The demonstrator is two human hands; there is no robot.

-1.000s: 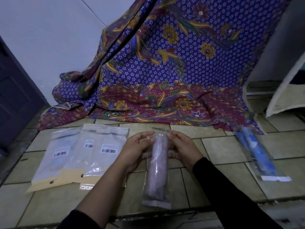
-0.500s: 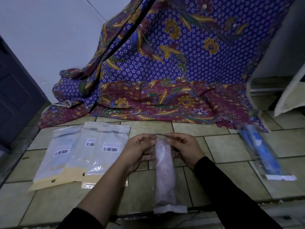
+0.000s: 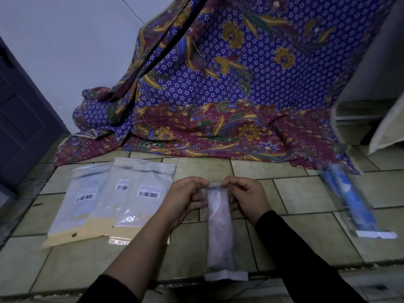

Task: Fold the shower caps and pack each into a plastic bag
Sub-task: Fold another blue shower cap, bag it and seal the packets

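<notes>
A clear plastic bag (image 3: 219, 232) with a folded pink shower cap inside hangs upright in front of me, its white-strip end lowest. My left hand (image 3: 184, 197) and my right hand (image 3: 249, 197) pinch the bag's top edge from either side. A second clear bag with a blue shower cap (image 3: 352, 203) lies on the tiled floor at the right. Three flat packets with barcode labels (image 3: 113, 200) lie overlapping on the floor at the left, beside my left forearm.
A purple and maroon patterned cloth (image 3: 218, 106) drapes down the wall onto the tiled floor (image 3: 306, 193) behind the bags. A dark door (image 3: 19, 119) stands at far left. White furniture (image 3: 387, 127) sits at far right.
The pink cap's bag has swung from leaning left to hanging straight down, and both hands have drawn closer onto its top edge. The view has shifted slightly.
</notes>
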